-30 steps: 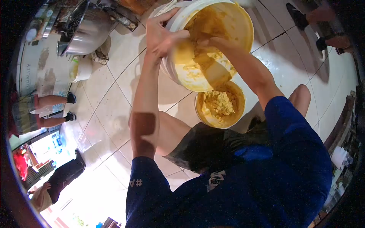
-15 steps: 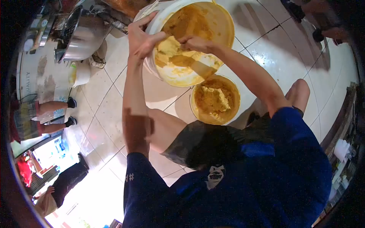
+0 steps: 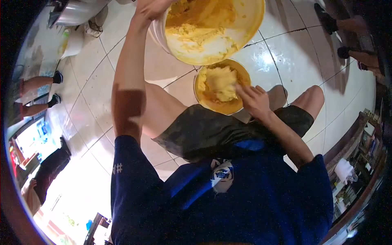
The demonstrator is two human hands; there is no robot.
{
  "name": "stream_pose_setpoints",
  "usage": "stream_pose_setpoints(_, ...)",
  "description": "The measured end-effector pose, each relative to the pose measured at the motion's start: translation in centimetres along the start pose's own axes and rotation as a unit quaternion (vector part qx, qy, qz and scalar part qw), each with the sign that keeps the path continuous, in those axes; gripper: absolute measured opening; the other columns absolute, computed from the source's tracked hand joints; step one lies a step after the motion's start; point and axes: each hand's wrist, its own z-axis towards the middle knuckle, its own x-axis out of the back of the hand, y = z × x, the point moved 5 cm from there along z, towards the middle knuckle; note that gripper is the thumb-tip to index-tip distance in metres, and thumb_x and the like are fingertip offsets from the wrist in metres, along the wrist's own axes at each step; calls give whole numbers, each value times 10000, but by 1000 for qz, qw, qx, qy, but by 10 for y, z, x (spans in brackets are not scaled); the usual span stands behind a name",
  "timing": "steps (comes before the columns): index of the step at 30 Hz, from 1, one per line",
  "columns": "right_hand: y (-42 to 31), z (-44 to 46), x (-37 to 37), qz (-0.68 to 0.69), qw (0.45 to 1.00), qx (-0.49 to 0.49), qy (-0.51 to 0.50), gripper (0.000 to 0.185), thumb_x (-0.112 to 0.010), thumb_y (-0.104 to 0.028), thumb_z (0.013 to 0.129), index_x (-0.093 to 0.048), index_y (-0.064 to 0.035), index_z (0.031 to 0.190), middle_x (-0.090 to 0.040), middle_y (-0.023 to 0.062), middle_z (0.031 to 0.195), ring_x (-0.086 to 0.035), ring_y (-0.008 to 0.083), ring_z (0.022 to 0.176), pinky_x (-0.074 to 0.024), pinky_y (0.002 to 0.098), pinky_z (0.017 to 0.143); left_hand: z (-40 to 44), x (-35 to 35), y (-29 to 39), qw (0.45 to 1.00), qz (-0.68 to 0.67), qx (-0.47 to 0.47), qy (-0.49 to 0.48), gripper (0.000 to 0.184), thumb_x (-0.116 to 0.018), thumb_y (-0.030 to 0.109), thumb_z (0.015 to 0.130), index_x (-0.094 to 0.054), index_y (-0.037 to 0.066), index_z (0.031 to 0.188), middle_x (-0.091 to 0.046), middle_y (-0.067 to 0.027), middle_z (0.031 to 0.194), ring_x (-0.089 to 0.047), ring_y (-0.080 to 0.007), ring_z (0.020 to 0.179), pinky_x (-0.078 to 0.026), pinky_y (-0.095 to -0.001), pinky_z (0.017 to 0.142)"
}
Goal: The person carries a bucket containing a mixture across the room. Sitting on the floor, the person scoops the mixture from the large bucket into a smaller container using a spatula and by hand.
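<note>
My left hand (image 3: pixel 154 7) grips the rim of a large white bucket (image 3: pixel 159 34), which is tipped toward me. Thick yellow paste (image 3: pixel 196 36) coats its inner wall, with a browner mass deeper in. Below it, a smaller round tub (image 3: pixel 198 87) stands on the floor by my legs, holding a heap of crumbly yellow paste (image 3: pixel 222 77). At that tub's right edge is my right hand (image 3: pixel 255 101), fingers curled. A greyish blur over the paste reaches toward these fingers; what they hold is too smeared to name.
White floor tiles (image 3: pixel 94 98) surround the containers. A metal bowl (image 3: pixel 77 12) and a small white pail (image 3: pixel 73 44) are at the upper left. Other people's legs (image 3: pixel 38 83) show at the left, more legs (image 3: pixel 355 26) at the upper right. A cluttered shelf (image 3: pixel 347 163) lines the right.
My right hand has come out of the large bucket, down to the smaller tub. The heap there looks bigger. My left hand stays on the bucket, while the whole view has shifted.
</note>
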Motion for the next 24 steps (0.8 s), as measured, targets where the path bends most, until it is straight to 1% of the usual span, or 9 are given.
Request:
stream_pose_setpoints(2,16,-16,-46,-176,973,11,-149,511,-630,-98,762,-595,-132,1271,-640,35,804,-623,247,638,-497,382,596,-1,-1,-1,999,27,-8,18,773,-828,551,651,-687,-52,1115,-702,-177,1021,-672,-272,892,-520,-447,827)
stream_pose_setpoints(7,-2,-17,-10,-115,968,-88,-206,472,-604,-100,796,-596,-111,1268,-686,81,886,-674,301,728,-546,374,638,-11,-1,-2,1000,-9,24,5,779,-839,547,650,-682,-43,1135,-695,-181,1040,-669,-284,909,-521,-449,830)
stream_pose_setpoints(10,-2,-18,14,0,964,-222,-146,359,-591,-130,899,-609,-43,1246,-719,116,968,-702,254,863,-551,360,750,-8,-2,7,1000,-20,5,-6,785,-845,542,654,-676,-49,1143,-690,-182,1051,-665,-285,929,-519,-440,840)
stream_pose_setpoints(12,14,-20,15,300,879,-371,-8,315,-575,-201,974,-623,8,1205,-725,129,1027,-681,167,920,-539,334,761,-9,-4,11,999,-27,-16,-7,790,-846,543,657,-672,-53,1145,-690,-182,1051,-664,-284,934,-518,-434,846)
stream_pose_setpoints(14,10,27,31,312,877,-365,21,338,-551,-234,1000,-623,19,1212,-718,115,989,-623,98,903,-520,306,745,-8,-1,0,998,-28,-33,51,793,-841,547,666,-667,-62,1143,-689,-177,1052,-663,-276,931,-517,-423,848)
stream_pose_setpoints(16,12,85,38,325,876,-347,79,281,-544,-149,969,-639,25,1169,-715,147,925,-675,178,862,-536,339,749,-5,-4,10,998,-60,-8,-4,775,-846,513,681,-655,-57,1170,-683,-175,1074,-660,-280,945,-514,-426,857)
stream_pose_setpoints(20,62,206,-22,-11,982,-152,110,194,-536,-50,855,-670,-11,989,-685,180,832,-681,365,845,-557,430,756,-10,-8,-12,996,-85,-2,-11,735,-859,439,699,-637,-43,1207,-677,-173,1111,-658,-283,964,-515,-429,872)
stream_pose_setpoints(22,98,249,-71,-180,964,-187,-59,187,-543,-102,866,-682,-39,973,-695,172,911,-693,328,881,-555,446,776,-14,2,-41,995,-25,75,64,624,-671,16,616,-622,-75,1232,-673,-139,1119,-645,-195,990,-507,-315,901)
stream_pose_setpoints(24,103,255,-84,-159,951,-214,-159,197,-547,-123,865,-681,-36,980,-692,184,958,-688,320,920,-551,456,788,-19,1,-28,992,53,82,78,606,-679,24,623,-631,-72,1219,-676,-136,1109,-645,-193,985,-506,-317,900)
